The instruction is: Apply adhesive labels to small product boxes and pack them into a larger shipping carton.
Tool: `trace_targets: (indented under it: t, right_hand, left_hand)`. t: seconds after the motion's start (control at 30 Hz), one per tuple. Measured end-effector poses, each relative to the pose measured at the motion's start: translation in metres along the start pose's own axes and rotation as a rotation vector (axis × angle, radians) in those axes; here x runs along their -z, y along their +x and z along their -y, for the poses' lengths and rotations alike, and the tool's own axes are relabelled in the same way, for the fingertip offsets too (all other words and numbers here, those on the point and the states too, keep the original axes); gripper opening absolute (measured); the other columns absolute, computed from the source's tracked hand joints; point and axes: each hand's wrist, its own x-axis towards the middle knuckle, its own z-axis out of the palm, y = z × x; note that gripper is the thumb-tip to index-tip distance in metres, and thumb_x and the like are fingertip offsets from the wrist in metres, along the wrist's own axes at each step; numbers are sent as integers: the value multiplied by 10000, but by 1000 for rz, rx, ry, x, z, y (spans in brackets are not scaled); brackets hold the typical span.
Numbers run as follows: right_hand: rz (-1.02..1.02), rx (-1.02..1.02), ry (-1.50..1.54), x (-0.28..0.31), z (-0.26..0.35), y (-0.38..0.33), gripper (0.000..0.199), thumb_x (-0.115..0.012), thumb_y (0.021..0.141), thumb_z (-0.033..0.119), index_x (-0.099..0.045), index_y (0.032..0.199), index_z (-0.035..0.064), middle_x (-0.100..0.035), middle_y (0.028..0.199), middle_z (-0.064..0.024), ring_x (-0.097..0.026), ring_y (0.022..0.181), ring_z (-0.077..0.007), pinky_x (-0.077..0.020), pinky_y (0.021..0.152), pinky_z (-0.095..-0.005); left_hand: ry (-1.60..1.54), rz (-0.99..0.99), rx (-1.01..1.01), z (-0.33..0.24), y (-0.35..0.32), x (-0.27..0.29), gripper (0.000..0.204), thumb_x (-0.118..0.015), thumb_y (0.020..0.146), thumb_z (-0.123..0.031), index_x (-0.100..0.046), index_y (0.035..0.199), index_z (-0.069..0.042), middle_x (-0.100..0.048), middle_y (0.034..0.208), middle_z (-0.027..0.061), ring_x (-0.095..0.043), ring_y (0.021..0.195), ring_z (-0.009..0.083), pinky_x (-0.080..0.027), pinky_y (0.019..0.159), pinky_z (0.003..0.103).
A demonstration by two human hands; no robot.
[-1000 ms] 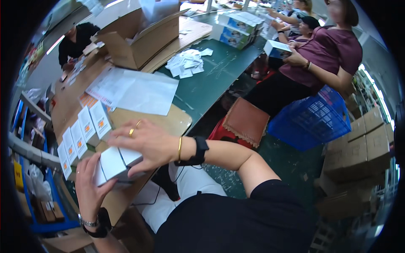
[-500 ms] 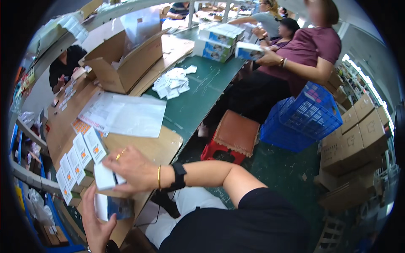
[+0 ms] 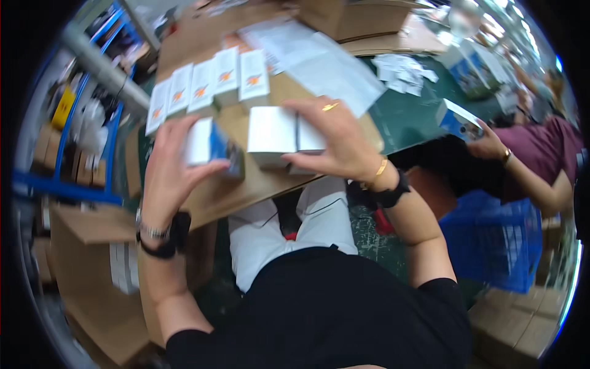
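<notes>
While the left hand [image 3: 169, 166] wraps its fingers around a small white-and-blue box [image 3: 212, 146], held just above the cardboard sheet [image 3: 246, 184] on the bench, the right hand [image 3: 344, 144] pinches two white boxes [image 3: 279, 136] side by side, thumb beneath and fingers curled over their tops, seemingly so they stay together as a pair. Just beyond the fingers, a row of white boxes [image 3: 206, 86] stands upright, faces aligned. Farther right, another person's hand [image 3: 491, 144] grips a blue box [image 3: 458, 120].

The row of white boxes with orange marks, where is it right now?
In the head view, the row of white boxes stands upper left on the cardboard sheet, just beyond the left hand and its white-and-blue box.
</notes>
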Motion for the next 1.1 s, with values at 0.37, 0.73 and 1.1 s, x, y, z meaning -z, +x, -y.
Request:
trace_targets:
  t: [0.37,0.73,1.1]
  right_hand:
    - [196,-14,64,-27,16,29,732,-910,814,278,-639,1450,40,-710,1363,-160,-670,1218,-335,-496,1070,-435]
    - [289,-47,311,-28,1,16,882,-894,849,10,-456,1614,-17,-513,1613,-184,-508,1513,-291,-371,1295,-418]
    - [328,121,-83,-12,8,24,999,-953,800,291,-461,1631,35,-613,1510,-176,-576,1374,-396,-443,1171,-473]
  left_hand:
    - [51,-8,-384,22,11,0,828,-911,773,-581,-677,1405,-100,-697,1212,155,-676,1192,356,-571,987,453]
    - [260,98,-159,-18,0,-14,723,-969,715,-398,-697,1324,-119,-728,1199,61,-697,1198,290,-629,912,413]
    - [152,-256,-53,-9,-101,63,778,-958,719,-353,-664,1381,-67,-712,1279,136,-681,1199,334,-567,1016,432]
